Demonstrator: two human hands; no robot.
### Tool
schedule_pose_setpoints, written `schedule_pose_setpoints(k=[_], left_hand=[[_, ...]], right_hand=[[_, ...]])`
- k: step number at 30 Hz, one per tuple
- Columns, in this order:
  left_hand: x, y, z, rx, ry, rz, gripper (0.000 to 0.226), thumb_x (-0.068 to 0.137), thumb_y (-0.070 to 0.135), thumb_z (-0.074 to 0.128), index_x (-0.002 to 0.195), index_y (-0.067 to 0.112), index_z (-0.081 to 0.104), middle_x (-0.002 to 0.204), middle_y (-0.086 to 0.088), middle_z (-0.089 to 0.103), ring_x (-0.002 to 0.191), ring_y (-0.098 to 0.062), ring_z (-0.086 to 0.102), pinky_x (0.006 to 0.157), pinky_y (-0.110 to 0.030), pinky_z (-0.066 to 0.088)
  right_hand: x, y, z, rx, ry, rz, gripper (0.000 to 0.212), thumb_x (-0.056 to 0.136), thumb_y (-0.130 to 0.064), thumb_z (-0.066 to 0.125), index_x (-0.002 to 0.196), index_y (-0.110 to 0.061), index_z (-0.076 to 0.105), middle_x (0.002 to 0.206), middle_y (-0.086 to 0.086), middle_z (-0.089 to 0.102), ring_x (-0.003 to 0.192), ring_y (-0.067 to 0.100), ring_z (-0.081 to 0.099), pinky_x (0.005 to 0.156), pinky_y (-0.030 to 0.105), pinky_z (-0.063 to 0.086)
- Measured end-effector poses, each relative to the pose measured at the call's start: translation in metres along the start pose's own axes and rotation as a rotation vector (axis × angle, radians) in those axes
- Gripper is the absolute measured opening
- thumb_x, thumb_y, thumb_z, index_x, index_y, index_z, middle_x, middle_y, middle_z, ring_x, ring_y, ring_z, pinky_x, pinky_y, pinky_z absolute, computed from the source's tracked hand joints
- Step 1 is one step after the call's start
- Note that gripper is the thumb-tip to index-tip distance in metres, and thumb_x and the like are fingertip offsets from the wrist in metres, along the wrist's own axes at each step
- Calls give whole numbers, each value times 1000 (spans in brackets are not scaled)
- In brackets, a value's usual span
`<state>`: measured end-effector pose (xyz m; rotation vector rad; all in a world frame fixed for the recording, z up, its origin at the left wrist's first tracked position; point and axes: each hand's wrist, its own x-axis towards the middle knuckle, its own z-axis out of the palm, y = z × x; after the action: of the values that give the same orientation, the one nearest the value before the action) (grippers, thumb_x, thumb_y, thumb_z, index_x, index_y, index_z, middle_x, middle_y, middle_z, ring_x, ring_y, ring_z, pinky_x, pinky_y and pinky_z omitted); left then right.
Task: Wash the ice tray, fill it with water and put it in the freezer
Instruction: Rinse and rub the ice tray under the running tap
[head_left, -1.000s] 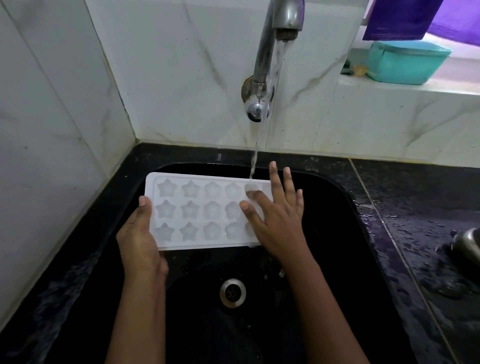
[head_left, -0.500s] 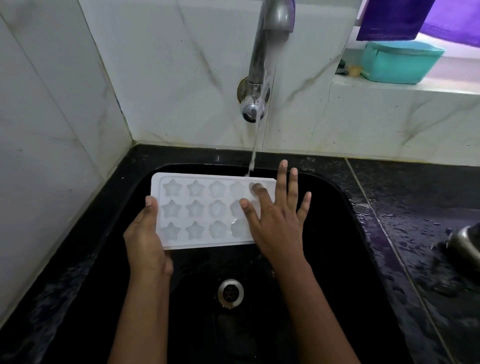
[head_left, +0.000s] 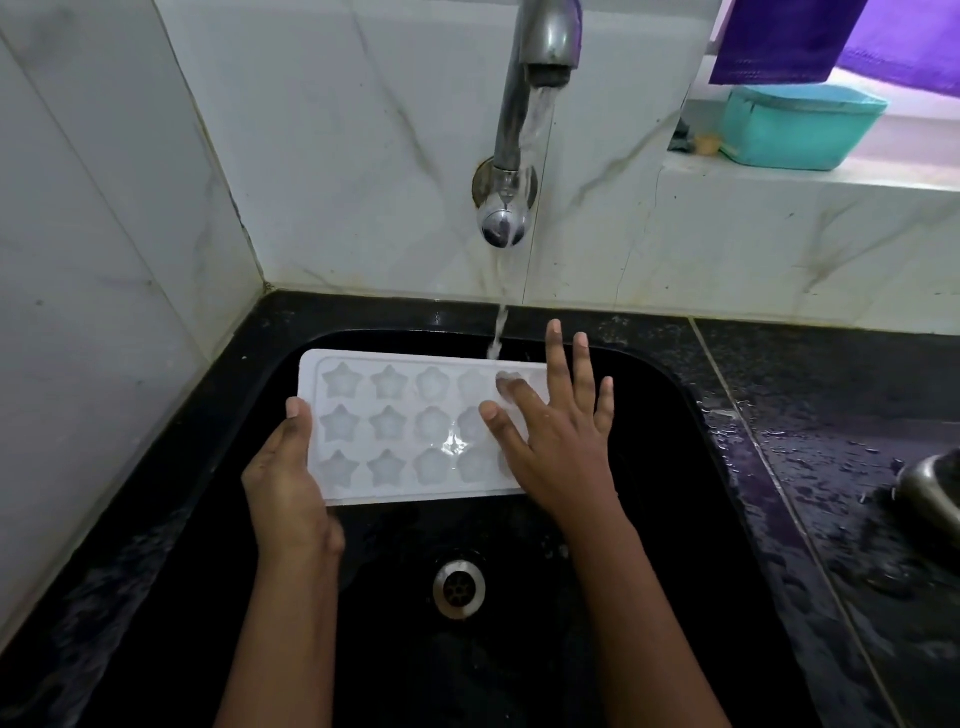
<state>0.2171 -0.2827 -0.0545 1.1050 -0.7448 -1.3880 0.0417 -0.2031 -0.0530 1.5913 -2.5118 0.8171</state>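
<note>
A white ice tray (head_left: 410, 426) with star-shaped moulds is held level over the black sink (head_left: 670, 467). My left hand (head_left: 285, 483) grips its left end, thumb on the top rim. Lying flat on the tray's right end is my right hand (head_left: 556, 436), fingers straight and spread, covering the rightmost moulds. A stream of water from the steel tap (head_left: 524, 119) lands on the tray's far edge beside my right index finger.
The sink drain (head_left: 459, 589) lies below the tray. A wet black counter (head_left: 857, 415) runs to the right, with a steel object (head_left: 935, 488) at the frame edge. A teal box (head_left: 800, 127) stands on the marble ledge under purple cloth (head_left: 779, 36).
My right hand has spread its fingers wider over the tray's right end. The tray and my left hand have stayed almost still under the stream.
</note>
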Motion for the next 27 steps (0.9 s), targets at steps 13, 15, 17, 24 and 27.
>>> schedule_pose_setpoints(k=[13, 15, 17, 24, 27], left_hand=[[3, 0, -1, -25, 49, 40, 22, 93, 36, 61, 89, 17, 71, 84, 1, 75, 78, -17, 72, 61, -29, 58], [2, 2, -1, -37, 36, 32, 23, 94, 36, 59, 91, 17, 70, 83, 1, 75, 78, -17, 72, 60, -29, 58], [1, 3, 0, -53, 6, 22, 24, 96, 36, 56, 93, 15, 70, 82, 2, 76, 77, -16, 73, 60, -30, 59], [3, 5, -5, -19, -7, 41, 23, 94, 35, 60, 91, 16, 72, 89, -2, 76, 84, -21, 73, 67, -34, 59], [3, 3, -4, -4, -20, 49, 22, 93, 34, 61, 91, 16, 73, 92, -4, 76, 88, -23, 73, 74, -37, 59]], right_hand=[[-4, -27, 14, 64, -12, 114, 76, 81, -70, 5, 133, -32, 46, 159, -2, -16, 137, 7, -33, 110, 42, -21], [-1, -25, 11, 161, -46, 157, 68, 84, -72, 15, 131, -34, 48, 159, -4, -16, 139, 7, -30, 112, 44, -17], [1, -23, 8, 240, -114, 182, 62, 87, -71, 23, 136, -39, 43, 156, -7, -25, 138, 9, -32, 112, 46, -17], [1, -13, 5, 150, -83, 181, 65, 84, -70, 11, 128, -44, 51, 155, -10, -27, 132, 4, -40, 105, 39, -29], [-5, -14, 7, -1, -7, 134, 71, 82, -69, 2, 133, -43, 45, 154, -6, -31, 135, 10, -39, 106, 43, -28]])
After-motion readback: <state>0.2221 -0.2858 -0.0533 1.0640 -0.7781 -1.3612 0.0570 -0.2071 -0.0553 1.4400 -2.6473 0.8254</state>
